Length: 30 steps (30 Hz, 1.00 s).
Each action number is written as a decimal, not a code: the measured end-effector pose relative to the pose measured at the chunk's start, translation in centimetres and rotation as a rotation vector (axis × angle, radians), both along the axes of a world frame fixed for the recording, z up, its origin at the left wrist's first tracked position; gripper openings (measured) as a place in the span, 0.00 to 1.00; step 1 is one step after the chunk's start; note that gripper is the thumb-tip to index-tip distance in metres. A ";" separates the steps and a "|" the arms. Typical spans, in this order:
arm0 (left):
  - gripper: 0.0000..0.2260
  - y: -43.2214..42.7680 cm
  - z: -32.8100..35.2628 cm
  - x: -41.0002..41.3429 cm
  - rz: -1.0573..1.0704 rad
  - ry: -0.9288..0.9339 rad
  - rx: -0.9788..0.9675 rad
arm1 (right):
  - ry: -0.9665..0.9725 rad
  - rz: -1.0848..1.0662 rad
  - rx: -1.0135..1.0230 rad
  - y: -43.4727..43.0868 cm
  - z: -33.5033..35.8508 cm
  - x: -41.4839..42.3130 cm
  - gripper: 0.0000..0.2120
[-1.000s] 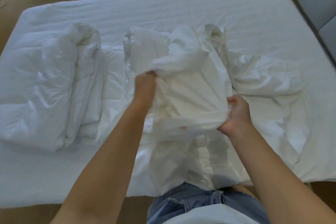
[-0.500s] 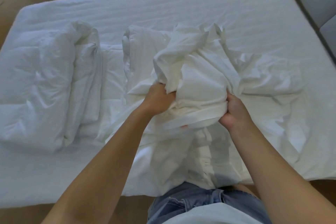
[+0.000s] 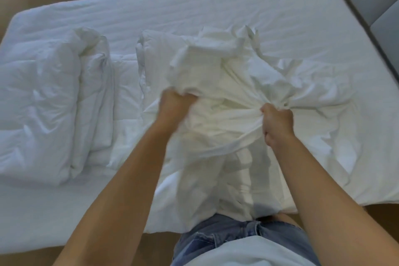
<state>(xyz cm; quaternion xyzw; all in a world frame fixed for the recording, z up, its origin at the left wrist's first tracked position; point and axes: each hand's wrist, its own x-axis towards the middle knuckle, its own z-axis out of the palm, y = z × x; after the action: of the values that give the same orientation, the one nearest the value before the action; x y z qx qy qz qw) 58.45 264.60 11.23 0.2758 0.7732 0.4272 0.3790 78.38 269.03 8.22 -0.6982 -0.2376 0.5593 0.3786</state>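
Your left hand (image 3: 176, 103) is closed in a fist around a bunch of the white cover (image 3: 226, 84). Its fingers are buried in the cloth and the hand is blurred, so the exact hold is hard to make out. Your right hand (image 3: 277, 122) is curled tight on another gathered fold, knuckles up, with creases fanning out from the grip towards the right edge of the bed (image 3: 216, 6). The two hands are apart, and a band of cloth is drawn taut between them.

The cover lies on the near right part of the bed. Its long axis runs from the near edge, where it drops over at your waist, up towards the middle of the bed. A loose flap stands heaped above your left hand, and a wide crumpled spread reaches to the right. Its corners and opening cannot be told among the folds.

Partly under the cover's left side lies a padded white piece (image 3: 151, 58), mostly hidden. Well to the left, near the left edge, sits a folded duvet (image 3: 43, 103). Your jeans (image 3: 216, 237) press against the near edge, cut off by the bottom of the view.
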 end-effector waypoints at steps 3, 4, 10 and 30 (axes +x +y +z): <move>0.19 -0.3 -0.5 -2.9 0.189 -0.155 -0.015 | 0.255 -0.095 -0.112 0.6 0.1 1.0 0.16; 0.19 -0.5 -0.8 -2.6 0.095 -0.174 -0.044 | 0.335 -0.081 -0.130 0.7 0.3 0.8 0.16; 0.14 0.0 -2.6 1.1 -0.522 0.478 -0.236 | 0.648 0.128 -0.253 -0.9 1.0 -0.5 0.11; 0.11 0.5 0.1 -3.8 0.025 0.044 -0.138 | 0.688 0.590 -0.274 -0.8 0.2 1.0 0.29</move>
<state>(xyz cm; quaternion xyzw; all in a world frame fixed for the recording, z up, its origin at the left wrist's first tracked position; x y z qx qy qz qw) 54.64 265.10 11.35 0.2486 0.8122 0.3715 0.3748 79.43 268.25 8.41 -0.4184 -0.2108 0.8680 0.1647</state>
